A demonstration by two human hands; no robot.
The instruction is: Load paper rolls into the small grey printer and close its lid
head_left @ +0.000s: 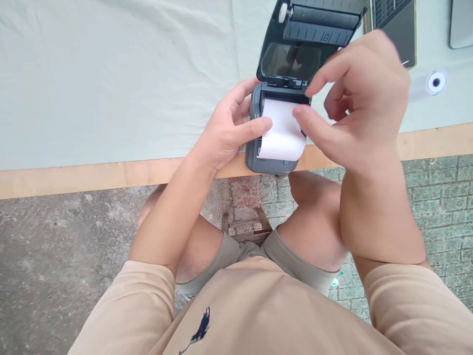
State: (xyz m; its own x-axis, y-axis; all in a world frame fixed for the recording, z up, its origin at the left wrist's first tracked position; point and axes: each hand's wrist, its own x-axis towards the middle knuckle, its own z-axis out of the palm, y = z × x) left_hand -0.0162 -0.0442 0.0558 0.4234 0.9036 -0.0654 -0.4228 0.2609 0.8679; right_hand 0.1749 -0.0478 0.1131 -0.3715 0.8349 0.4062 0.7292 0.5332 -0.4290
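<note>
A dark grey label printer (252,157) sits at the table's near edge with its lid (290,61) swung up. White paper (283,128) from a roll lies in its bay, the loose end curving over the front. My left hand (231,125) grips the printer's left side, its thumb resting on the paper's left edge. Over the right side is my right hand (354,98), thumb at the paper's upper right edge and index finger by the hinge. Thumb and index finger are apart; the other fingers curl inward. The inside of the bay beneath the paper is hidden.
A pale cloth (121,84) covers the table, whose wooden edge (92,179) shows in front. To the right stand a small white roll (436,83) and a laptop (401,37). Another grey device (461,24) is cut off at the top right. A wooden stool (246,224) shows below.
</note>
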